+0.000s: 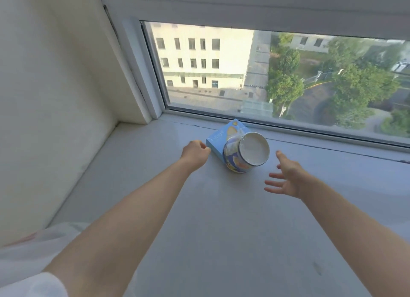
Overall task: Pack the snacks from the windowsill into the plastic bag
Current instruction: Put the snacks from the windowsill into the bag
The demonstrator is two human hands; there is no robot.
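Note:
A light blue snack box [218, 139] lies flat on the white windowsill [199, 208] close to the window. A round blue and yellow snack tub [246, 153] with a white lid stands tilted against the box's right side. My left hand [195, 151] is at the box's left corner with fingers curled, touching or pinching its edge; which one I cannot tell. My right hand [286, 179] hovers to the right of the tub, fingers spread, a short gap away from it. The plastic bag is not clearly in view.
A wall [55, 97] closes the sill on the left, meeting the window frame [142, 75]. The window pane [288, 79] runs along the back. A white cloth or sleeve [33, 263] shows at the lower left.

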